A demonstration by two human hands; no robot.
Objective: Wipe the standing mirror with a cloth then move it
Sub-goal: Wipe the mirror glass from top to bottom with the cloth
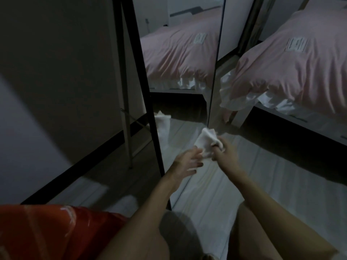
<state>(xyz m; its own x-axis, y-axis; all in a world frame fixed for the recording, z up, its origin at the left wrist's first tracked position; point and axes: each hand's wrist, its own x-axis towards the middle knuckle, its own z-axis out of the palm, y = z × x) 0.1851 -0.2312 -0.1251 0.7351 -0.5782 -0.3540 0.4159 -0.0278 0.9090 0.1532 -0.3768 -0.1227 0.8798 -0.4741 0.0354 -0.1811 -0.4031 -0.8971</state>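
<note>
The right hand (224, 152) is gripping the soft cloth (206, 142), the left hand (187, 162) reaching open-fingered; the mirror (180, 72), likely fragile, is best held by its dark frame (150, 102)

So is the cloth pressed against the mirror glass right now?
No, the white cloth is held in the right hand, away from the mirror.

We see bare forearms, no sleeves | our left hand (185, 162) and right hand (223, 152) ungloved | orange-red garment (52, 231) with pale streaks
</note>
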